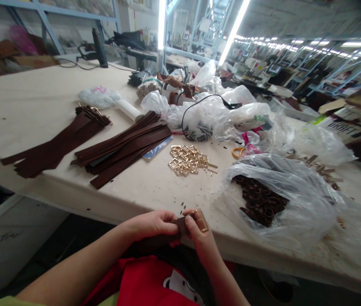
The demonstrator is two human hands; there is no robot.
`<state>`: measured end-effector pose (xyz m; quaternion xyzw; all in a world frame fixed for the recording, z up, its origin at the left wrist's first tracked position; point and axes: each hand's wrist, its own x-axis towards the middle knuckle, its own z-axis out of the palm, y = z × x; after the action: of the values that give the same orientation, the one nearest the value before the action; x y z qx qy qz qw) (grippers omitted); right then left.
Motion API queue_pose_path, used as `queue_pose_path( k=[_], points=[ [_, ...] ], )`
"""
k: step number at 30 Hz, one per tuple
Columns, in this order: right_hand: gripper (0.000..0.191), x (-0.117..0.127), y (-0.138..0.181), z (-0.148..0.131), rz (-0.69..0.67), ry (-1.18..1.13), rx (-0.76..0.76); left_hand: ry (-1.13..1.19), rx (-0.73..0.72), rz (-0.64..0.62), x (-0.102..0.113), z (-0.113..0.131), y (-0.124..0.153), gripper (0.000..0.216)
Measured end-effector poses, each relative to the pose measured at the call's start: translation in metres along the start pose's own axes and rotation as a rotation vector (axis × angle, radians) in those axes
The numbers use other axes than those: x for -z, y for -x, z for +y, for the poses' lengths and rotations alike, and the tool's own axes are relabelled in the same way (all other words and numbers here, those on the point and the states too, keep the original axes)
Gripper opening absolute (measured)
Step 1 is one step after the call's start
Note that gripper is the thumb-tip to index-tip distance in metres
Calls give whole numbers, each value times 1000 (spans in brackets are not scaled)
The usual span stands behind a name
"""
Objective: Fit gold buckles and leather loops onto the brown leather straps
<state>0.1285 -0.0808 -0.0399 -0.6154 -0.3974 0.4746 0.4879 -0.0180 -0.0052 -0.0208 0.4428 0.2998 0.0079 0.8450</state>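
Between my hands is a dark brown strap with a gold buckle at its right end, just over the table's front edge. My left hand is closed on the strap, thumb on top. My right hand pinches the strap beside the buckle, its thumb pressed on the brown material. Past my hands lies a heap of gold buckles. Brown straps are piled left of the heap, and another bundle with buckles attached lies further left. The strap's lower part is hidden by my left arm.
At right, an open clear plastic bag holds brown loops. Orange-handled scissors lie behind it. Crumpled plastic bags and a white roll fill the back. A cardboard box stands far right.
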Motion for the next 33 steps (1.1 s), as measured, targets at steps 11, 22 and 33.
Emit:
queue_pose_path(
  k=[11,22,33],
  points=[
    [18,3,-1,3,-53,310,120,-30,-36,-28,6,-3,-2,21],
    [16,-3,-1,21,-3,260,169,-160,18,16,9,2,5,17],
    [21,-11,3,29,52,252,197,-413,39,20,14,-2,-1,13]
  ],
)
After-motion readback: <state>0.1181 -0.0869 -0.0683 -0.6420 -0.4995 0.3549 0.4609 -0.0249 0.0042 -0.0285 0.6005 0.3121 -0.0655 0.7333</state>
